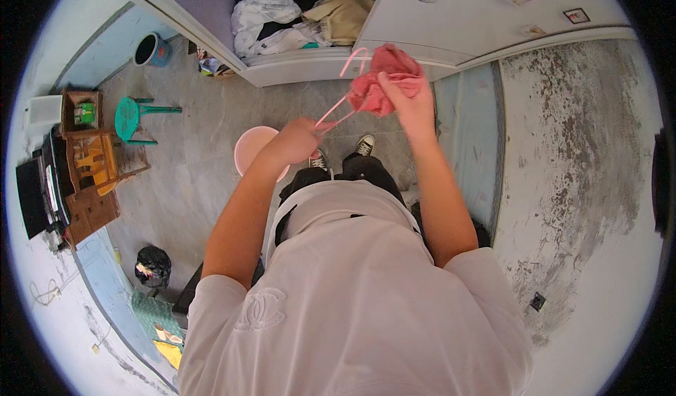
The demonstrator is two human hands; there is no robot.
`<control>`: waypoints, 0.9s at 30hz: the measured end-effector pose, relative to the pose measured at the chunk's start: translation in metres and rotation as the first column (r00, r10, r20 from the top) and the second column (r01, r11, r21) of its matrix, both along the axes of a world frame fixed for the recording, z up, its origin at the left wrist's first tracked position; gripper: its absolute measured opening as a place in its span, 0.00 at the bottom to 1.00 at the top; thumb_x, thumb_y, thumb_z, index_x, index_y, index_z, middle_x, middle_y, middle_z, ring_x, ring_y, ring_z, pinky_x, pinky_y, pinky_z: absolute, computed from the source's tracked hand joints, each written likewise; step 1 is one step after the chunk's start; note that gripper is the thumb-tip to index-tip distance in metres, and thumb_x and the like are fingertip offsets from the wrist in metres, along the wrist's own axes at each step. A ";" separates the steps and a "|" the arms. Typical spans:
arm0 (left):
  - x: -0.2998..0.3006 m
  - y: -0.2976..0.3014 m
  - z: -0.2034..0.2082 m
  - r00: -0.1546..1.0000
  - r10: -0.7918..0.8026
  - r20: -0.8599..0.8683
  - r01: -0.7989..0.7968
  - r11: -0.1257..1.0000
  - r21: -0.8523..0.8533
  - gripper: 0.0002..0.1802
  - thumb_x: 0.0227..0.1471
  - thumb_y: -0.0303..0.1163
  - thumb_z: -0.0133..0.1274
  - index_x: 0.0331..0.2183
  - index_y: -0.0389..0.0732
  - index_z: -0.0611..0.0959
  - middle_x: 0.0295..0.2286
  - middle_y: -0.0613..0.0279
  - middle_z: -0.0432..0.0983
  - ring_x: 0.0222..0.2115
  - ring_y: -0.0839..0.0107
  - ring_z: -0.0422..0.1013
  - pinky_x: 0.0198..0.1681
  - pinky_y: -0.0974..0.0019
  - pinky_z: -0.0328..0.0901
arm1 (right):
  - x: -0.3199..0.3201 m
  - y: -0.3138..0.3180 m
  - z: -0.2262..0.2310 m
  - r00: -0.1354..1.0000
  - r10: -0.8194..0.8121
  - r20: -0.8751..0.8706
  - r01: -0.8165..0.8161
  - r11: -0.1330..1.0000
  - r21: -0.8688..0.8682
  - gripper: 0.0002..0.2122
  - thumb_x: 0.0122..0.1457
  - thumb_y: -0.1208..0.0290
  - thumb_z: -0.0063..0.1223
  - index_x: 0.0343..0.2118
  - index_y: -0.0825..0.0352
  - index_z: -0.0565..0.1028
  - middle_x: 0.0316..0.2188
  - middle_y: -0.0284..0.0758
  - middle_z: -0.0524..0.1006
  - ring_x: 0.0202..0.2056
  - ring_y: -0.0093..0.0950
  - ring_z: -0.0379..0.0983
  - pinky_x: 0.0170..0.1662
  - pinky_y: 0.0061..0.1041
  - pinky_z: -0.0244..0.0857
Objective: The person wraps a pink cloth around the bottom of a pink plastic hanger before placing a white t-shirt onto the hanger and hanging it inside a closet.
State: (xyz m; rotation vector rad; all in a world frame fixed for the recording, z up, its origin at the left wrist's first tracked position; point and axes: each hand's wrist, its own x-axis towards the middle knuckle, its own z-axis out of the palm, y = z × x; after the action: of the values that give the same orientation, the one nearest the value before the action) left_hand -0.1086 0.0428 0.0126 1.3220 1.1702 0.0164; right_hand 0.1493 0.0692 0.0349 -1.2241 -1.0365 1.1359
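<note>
A pink clothes hanger (332, 110) is gripped near one end by my left hand (296, 141), its hook pointing up and away from me. My right hand (410, 107) holds a bunched pink cloth (386, 80), thumb pressed on top of it. The cloth lies against the hanger, covering part of it; whether it is looped over the bar I cannot tell. Below and left of my left hand, a pink basin (253, 148) stands on the floor, partly hidden by my forearm.
Ahead stands an open wardrobe with piled white and beige clothes (282, 19). To the left are a green stool (134, 120), a blue bucket (151, 49) and a wooden cabinet (91, 216). A black bag (153, 266) sits at lower left. A stained wall (570, 164) rises on the right.
</note>
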 end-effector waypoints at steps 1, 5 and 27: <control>0.007 -0.001 0.003 0.999 -0.036 0.009 0.035 0.996 0.077 0.27 0.58 0.24 0.48 0.59 0.45 0.81 0.22 0.54 0.76 0.21 0.65 0.74 0.27 0.59 0.68 | -0.006 0.003 -0.006 0.998 0.001 0.063 -0.004 0.999 0.039 0.28 0.55 0.70 0.73 0.57 0.72 0.73 0.47 0.36 0.83 0.46 0.25 0.80 0.51 0.27 0.74; 0.017 0.002 -0.022 0.967 -0.109 -0.229 0.182 0.926 0.331 0.27 0.57 0.24 0.50 0.58 0.49 0.83 0.23 0.47 0.80 0.25 0.55 0.80 0.33 0.52 0.72 | -0.027 0.009 -0.016 0.968 -0.022 0.251 0.014 0.999 0.035 0.28 0.54 0.66 0.73 0.55 0.71 0.75 0.44 0.34 0.84 0.46 0.27 0.80 0.52 0.29 0.73; -0.022 0.027 0.031 0.900 -0.357 -0.251 0.345 0.934 -0.091 0.32 0.50 0.21 0.44 0.55 0.48 0.85 0.20 0.56 0.79 0.16 0.70 0.72 0.17 0.63 0.63 | -0.022 0.051 0.065 -0.012 -0.099 0.995 -0.906 0.421 0.031 0.08 0.45 0.67 0.62 0.26 0.53 0.72 0.26 0.27 0.74 0.36 0.31 0.76 0.43 0.31 0.73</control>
State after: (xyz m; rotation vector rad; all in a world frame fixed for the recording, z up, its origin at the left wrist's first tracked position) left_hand -0.1310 0.0701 0.0436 1.5113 1.1274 -0.4601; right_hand 0.1274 0.1206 0.0996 -0.6377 -2.8947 -0.0830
